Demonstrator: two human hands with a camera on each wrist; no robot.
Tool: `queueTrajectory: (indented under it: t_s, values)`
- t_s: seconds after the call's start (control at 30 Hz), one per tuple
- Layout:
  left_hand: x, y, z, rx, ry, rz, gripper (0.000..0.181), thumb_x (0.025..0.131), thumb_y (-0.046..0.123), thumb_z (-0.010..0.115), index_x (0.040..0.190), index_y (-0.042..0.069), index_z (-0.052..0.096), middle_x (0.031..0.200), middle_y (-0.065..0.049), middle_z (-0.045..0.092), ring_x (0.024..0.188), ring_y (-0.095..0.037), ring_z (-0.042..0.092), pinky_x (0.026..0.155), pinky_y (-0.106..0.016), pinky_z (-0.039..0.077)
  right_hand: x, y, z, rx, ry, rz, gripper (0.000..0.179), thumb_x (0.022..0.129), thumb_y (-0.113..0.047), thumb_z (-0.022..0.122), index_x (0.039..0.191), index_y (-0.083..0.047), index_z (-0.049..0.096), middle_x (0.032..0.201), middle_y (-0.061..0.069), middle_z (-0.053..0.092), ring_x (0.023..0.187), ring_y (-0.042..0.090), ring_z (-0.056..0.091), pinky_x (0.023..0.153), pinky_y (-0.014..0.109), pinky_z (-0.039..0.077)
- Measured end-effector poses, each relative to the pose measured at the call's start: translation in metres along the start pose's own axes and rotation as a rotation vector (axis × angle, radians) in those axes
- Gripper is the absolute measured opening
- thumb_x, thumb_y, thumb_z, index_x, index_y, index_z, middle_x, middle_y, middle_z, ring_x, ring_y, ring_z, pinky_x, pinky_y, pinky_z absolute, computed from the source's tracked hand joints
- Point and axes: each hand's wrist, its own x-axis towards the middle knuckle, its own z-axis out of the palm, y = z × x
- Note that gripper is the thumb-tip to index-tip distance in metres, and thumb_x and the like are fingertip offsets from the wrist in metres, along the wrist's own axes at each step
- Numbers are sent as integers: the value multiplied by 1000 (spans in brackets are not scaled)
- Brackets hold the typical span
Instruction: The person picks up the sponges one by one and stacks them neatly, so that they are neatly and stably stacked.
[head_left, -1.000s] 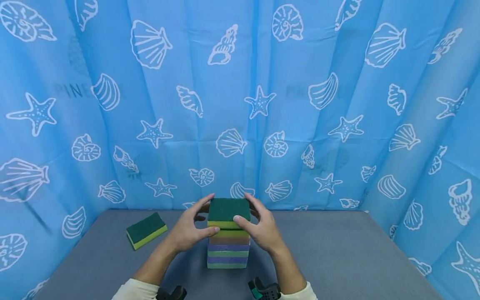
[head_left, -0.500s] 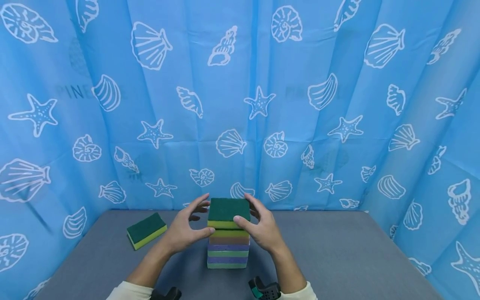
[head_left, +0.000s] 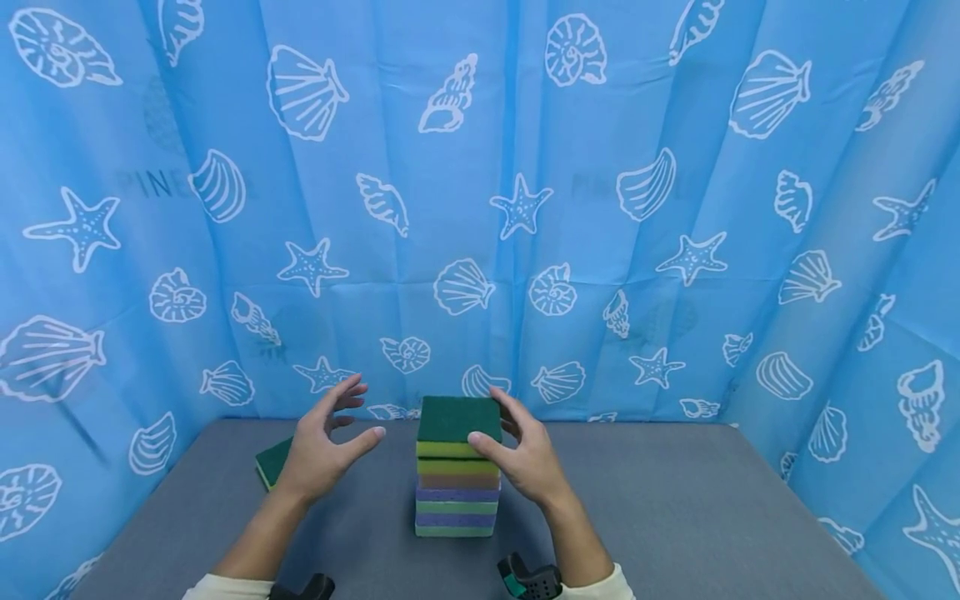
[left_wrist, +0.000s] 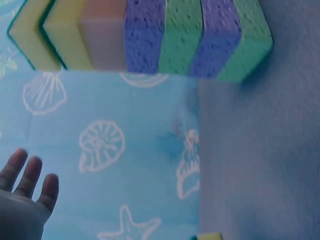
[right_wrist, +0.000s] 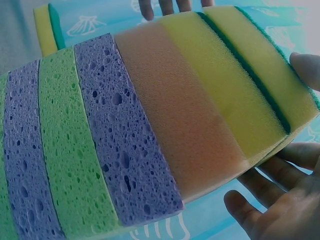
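A neat stack of sponges (head_left: 456, 507) stands upright on the grey table, purple and green layers below, then orange-brown and yellow. The top sponge (head_left: 453, 417) is yellow with a dark green scouring pad facing up. My right hand (head_left: 531, 462) grips that top sponge at its right side, thumb at the front edge and index finger at the back corner. Other fingers (right_wrist: 265, 182) lie along the stack's side in the right wrist view. To the left, my left hand (head_left: 318, 450) holds nothing, fingers spread, and partly hides a loose green-and-yellow sponge (head_left: 272, 461).
A grey cloth-covered table (head_left: 645, 500) extends to both sides of the stack. Behind it hangs a blue curtain (head_left: 480, 208) with white shell prints, also along the left and right. Black wrist straps (head_left: 528, 579) show near the sleeves.
My left hand has let go of the stack's left side and moved left, in front of the loose sponge. My right hand and the stack stay where they were.
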Motion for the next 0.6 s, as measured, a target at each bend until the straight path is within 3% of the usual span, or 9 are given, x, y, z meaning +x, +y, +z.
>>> queueTrajectory:
  t_s: [0.17,0.37,0.47,0.6]
  values:
    - [-4,-11,-12,49,111,-47,69,86,11,74,146,10,40,135,-12,50,119,-28,48,88,-42,41,0,1,0,5,-3,8,66,90,-22,69,147,-7,40,145,12,41,128,29,44,102,51,35]
    - [-10,-22,-28,40,261,-74,71,84,4,74,147,9,40,136,-11,50,119,-24,46,88,-30,39,0,0,1,9,-9,4,66,90,-21,69,147,-7,39,144,13,43,127,28,45,102,51,34]
    - [-12,-28,-37,54,324,-91,74,83,3,75,147,9,39,137,-12,49,120,-24,45,88,-30,37,1,-1,1,18,-8,3,66,90,-20,69,147,-7,39,142,13,45,126,26,46,102,50,35]
    - [-16,-38,-48,86,346,-150,74,84,6,75,148,9,38,139,-14,47,124,-28,42,90,-38,35,1,-2,0,20,-6,3,65,90,-20,69,147,-7,40,142,12,45,126,26,46,102,50,35]
